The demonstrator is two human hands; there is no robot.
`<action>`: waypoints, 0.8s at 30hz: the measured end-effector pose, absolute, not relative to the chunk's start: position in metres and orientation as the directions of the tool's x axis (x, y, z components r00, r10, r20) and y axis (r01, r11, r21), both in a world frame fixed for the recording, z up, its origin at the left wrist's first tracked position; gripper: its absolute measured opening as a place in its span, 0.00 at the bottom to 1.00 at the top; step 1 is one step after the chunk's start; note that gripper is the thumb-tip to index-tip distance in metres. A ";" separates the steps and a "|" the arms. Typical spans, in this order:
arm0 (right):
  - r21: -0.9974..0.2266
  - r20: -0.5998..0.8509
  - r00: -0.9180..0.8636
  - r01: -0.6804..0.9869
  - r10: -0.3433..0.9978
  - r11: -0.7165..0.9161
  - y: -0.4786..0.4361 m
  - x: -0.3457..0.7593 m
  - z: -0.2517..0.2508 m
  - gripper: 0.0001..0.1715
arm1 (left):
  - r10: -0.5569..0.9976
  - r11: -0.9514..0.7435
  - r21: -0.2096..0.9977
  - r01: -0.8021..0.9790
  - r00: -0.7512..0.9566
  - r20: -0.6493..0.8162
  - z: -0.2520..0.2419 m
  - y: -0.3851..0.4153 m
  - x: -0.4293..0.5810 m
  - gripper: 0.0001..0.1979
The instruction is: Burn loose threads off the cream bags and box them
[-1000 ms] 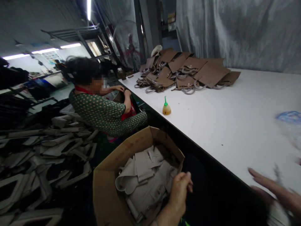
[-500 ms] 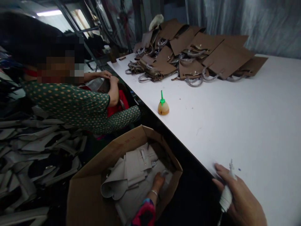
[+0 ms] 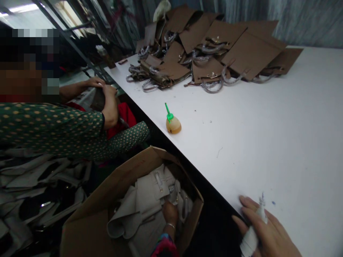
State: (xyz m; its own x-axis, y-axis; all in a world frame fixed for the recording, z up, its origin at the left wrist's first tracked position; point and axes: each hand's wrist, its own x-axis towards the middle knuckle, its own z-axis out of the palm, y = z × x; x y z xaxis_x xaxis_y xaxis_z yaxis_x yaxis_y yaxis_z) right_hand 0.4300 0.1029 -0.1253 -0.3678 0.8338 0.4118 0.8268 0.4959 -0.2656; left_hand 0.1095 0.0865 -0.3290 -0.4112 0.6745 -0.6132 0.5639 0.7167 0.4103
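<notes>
The fingertips of the left hand (image 3: 170, 213) are hidden among flat grey leather-like pieces (image 3: 150, 194), so I cannot tell whether it is clamped on one or only touches them. The lower edge of the view cuts off part of the right hand (image 3: 268, 228), and the white tapered tube (image 3: 250, 240) in it runs down to this same edge; the thin tip of the tube is blurred. At the left, squares cover the co-worker's face, and the thing between the co-worker's hands (image 3: 109, 93) is dark and hard to make out.

The grey pieces look smooth and bendable; one curls into a loose roll, and small metal fittings shine on some. They lie inside an open brown cardboard box (image 3: 83, 230), near, just left of the smooth white bench (image 3: 273, 135). On the far part of the bench is a heap of stiff brown bags (image 3: 199, 43), with handles in clear shiny wrap. Nearer stands a rounded bottle with a green spout (image 3: 173, 125), amber liquid at its bottom.

The left hand points down into the box, a pale bracelet at its wrist. The right hand, at the near bench edge, has its thumb and fingers clamped around the tube.
</notes>
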 end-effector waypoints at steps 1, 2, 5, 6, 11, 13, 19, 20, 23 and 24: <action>-0.275 0.416 -0.351 0.831 0.839 0.484 0.103 0.426 -0.122 0.21 | 0.658 0.736 0.370 0.567 -0.467 -0.591 -0.330 0.077 0.098 0.18; -0.285 0.415 -0.336 0.835 0.846 0.471 0.103 0.423 -0.120 0.21 | 0.644 0.753 0.345 0.561 -0.517 -0.564 -0.331 0.068 0.087 0.18; -0.309 0.423 -0.302 0.838 0.854 0.449 0.102 0.416 -0.113 0.21 | 0.672 0.739 0.368 0.565 -0.581 -0.459 -0.323 0.039 0.058 0.17; -0.319 0.427 -0.287 0.840 0.858 0.440 0.101 0.415 -0.111 0.21 | 0.702 0.712 0.400 0.577 -0.576 -0.419 -0.319 0.030 0.050 0.17; -0.354 0.436 -0.253 0.834 0.864 0.423 0.102 0.411 -0.109 0.21 | 0.894 0.436 0.611 0.660 -0.398 -0.208 -0.278 -0.002 0.030 0.32; -0.389 0.422 -0.244 0.822 0.873 0.417 0.102 0.411 -0.111 0.22 | 0.940 0.316 0.664 0.677 -0.319 -0.123 -0.253 -0.009 0.026 0.31; -0.694 0.340 -0.065 0.656 0.938 0.297 0.094 0.411 -0.102 0.24 | 0.912 0.044 0.850 0.525 -0.369 0.180 -0.146 -0.009 0.008 0.28; -0.715 0.343 -0.038 0.637 0.938 0.287 0.088 0.410 -0.097 0.24 | 0.906 0.000 0.904 0.427 -0.382 0.180 -0.128 -0.006 0.005 0.31; -0.779 0.324 0.011 0.570 0.946 0.260 0.061 0.403 -0.082 0.16 | 0.886 -0.070 0.992 0.107 -0.449 0.112 -0.081 0.004 0.003 0.40; -0.801 0.308 0.018 0.545 0.951 0.250 0.049 0.400 -0.076 0.13 | 0.876 -0.087 0.994 0.059 -0.471 0.105 -0.066 0.005 0.005 0.42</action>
State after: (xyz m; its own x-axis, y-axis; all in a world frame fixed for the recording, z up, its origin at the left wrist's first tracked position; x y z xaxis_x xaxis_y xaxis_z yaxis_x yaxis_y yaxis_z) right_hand 0.4000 0.0491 -0.0757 0.0176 0.9511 0.3084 0.5448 0.2495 -0.8005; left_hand 0.0048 0.0054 -0.0663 -0.4713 0.8758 0.1045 0.0586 -0.0871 0.9945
